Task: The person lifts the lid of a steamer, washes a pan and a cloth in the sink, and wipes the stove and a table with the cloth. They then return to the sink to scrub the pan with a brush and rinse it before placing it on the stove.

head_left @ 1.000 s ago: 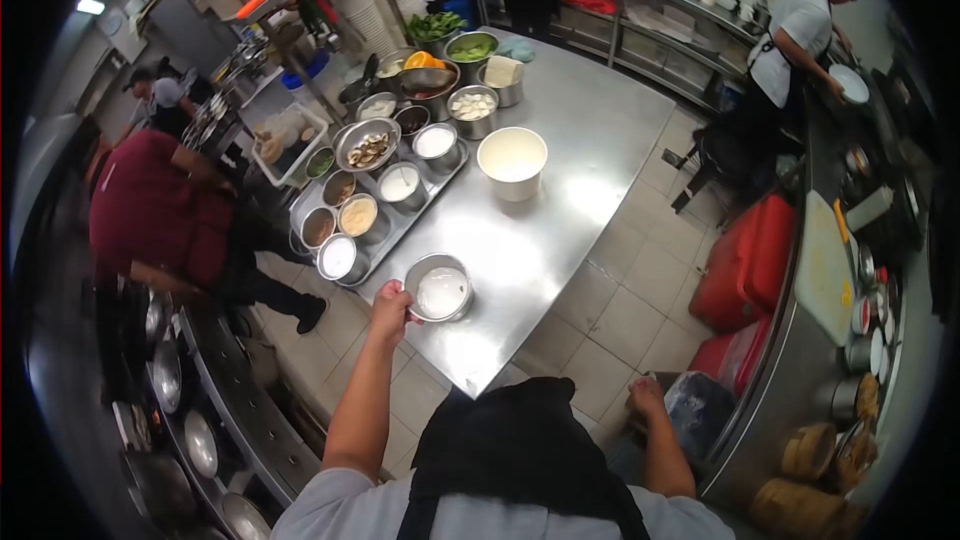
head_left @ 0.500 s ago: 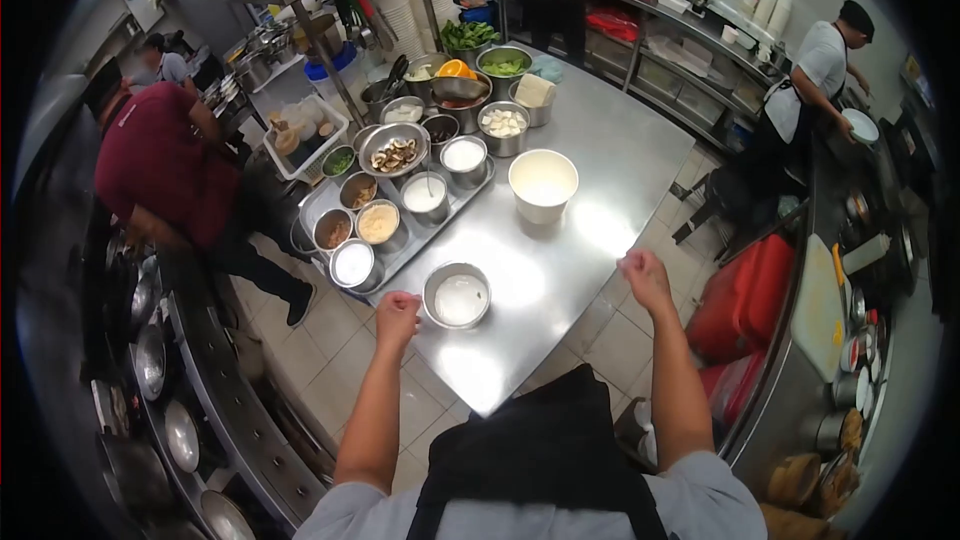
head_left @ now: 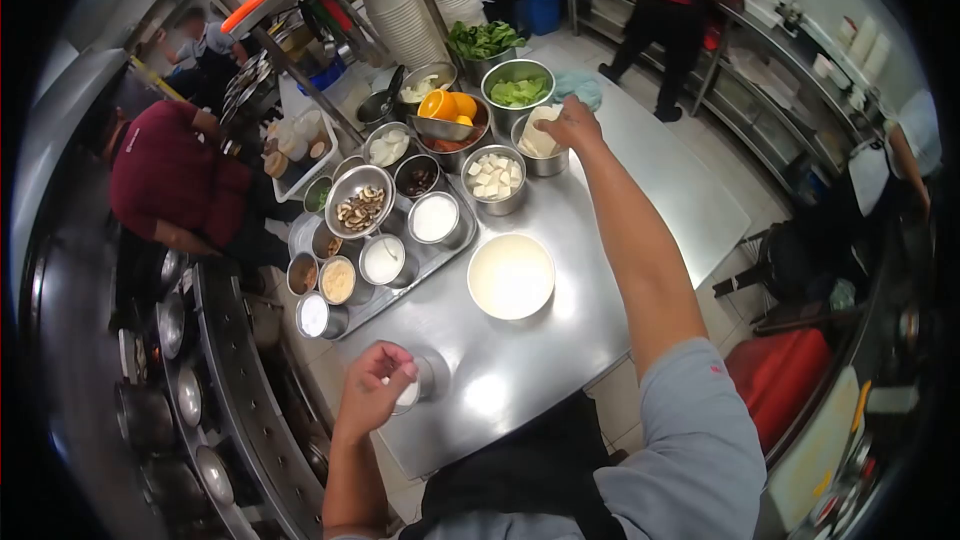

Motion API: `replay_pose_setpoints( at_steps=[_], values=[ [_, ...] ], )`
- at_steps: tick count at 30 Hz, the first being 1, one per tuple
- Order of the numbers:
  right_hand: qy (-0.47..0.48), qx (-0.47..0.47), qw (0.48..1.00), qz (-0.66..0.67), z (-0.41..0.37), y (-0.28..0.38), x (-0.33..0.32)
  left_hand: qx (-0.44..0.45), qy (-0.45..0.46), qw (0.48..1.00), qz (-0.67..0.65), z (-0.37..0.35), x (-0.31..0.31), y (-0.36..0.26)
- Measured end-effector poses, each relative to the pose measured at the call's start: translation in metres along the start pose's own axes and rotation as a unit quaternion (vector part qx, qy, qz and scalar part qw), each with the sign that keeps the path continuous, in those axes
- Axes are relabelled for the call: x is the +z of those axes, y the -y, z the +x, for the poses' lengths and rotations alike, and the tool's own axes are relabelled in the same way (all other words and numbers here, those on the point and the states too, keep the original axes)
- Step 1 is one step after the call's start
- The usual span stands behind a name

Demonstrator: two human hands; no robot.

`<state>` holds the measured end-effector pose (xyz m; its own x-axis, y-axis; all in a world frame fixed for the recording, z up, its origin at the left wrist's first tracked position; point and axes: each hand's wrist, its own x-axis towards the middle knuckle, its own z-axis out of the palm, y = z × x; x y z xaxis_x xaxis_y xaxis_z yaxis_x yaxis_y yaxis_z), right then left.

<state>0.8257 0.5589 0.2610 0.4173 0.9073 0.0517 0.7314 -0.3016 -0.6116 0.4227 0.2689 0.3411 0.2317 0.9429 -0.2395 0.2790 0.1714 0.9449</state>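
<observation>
- Hands worked at opposite ends of the steel table (head_left: pixel 560 350), one close in and one far out.
- The left hand (head_left: pixel 375 392) sat at the near left corner, fingers curled tight round the rim of a small steel bowl (head_left: pixel 418 382); something white showed inside the bowl.
- That small steel bowl stood on the bare tabletop just short of the front edge, apart from the tray (head_left: pixel 420 275) of steel cups.
- The right hand (head_left: pixel 572 125) was stretched right across the table, arm fully out, resting over a steel pot (head_left: pixel 545 164) at the far side.
- Its fingers lay bent onto the pale block (head_left: pixel 538 138) poking out of that pot; whether they actually pinched it, I could not tell from there.
- Just beside the pot, nearer the person, stood a bowl of tofu cubes (head_left: pixel 493 180); behind it was a bowl of greens (head_left: pixel 518 90).
- A white tub (head_left: pixel 510 277) stood mid-table, between the two hands and under the outstretched forearm's line.
- On the tray's far end a bowl of sliced mushrooms (head_left: pixel 360 205) rested over the cups, with orange halves (head_left: pixel 450 105) further back.
- A person in a maroon shirt (head_left: pixel 165 175) bent over the counter on the left, well clear of both hands.
</observation>
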Motion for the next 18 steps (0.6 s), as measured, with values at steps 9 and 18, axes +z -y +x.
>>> replay_pose_setpoints(
  at_steps=[9, 18],
  values=[
    [0.111, -0.017, 0.985, -0.132, 0.031, 0.012, 0.014, -0.039, -0.036, 0.998, -0.022, -0.006, 0.043, 0.000],
    [0.127, -0.033, 0.986, -0.100, 0.017, 0.017, 0.001, -0.056, -0.046, 0.995, -0.074, -0.007, 0.073, 0.003]
  ],
)
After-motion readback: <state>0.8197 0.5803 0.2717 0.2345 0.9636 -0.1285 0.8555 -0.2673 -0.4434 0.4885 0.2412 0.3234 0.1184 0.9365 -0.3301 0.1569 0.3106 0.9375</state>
